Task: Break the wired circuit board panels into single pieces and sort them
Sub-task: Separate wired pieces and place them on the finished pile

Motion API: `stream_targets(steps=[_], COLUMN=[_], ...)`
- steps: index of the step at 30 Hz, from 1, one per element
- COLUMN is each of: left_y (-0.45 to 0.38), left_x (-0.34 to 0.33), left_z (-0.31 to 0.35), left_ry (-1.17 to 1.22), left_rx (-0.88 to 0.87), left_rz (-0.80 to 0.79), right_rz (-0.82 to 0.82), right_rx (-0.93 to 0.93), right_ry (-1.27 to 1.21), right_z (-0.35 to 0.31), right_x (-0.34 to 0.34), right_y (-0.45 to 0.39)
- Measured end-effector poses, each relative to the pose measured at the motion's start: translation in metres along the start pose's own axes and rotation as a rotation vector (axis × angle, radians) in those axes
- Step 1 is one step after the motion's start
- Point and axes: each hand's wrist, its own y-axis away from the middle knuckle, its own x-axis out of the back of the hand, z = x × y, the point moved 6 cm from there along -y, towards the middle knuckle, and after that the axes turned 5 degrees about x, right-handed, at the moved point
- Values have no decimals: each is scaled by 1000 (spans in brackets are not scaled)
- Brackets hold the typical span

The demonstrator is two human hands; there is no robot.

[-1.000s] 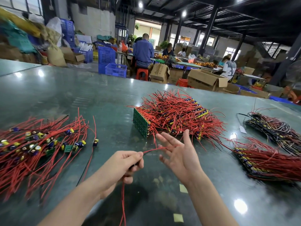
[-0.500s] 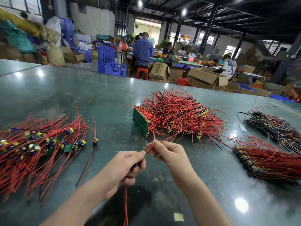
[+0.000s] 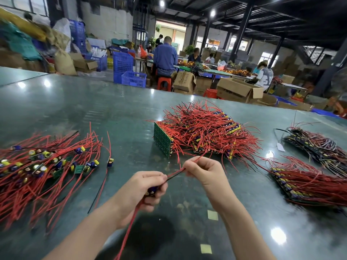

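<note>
Head camera, looking down at a glossy green table. The left hand is curled around a small single board piece, whose red wire trails down toward the viewer. The right hand pinches a red and black wire pair stretched between the two hands. Separated pieces lie spread out at left. A pile of unbroken panels sits just beyond the hands; two more panel bundles lie at right.
</note>
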Motion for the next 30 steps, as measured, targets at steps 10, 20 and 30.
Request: stream_targets(steps=[10, 20, 30], left_y=[6, 2, 1], left_x=[8, 8, 9], left_z=[20, 12, 13], left_ry=[-519, -371, -225], left_rx=[-313, -71, -97], left_rz=[147, 78, 127], right_rz=[-109, 20, -84], right_rx=[-92, -71, -9], right_ry=[-14, -24, -19], right_z=[10, 11, 10], right_x=[-5, 0, -29], right_y=[1, 0, 6])
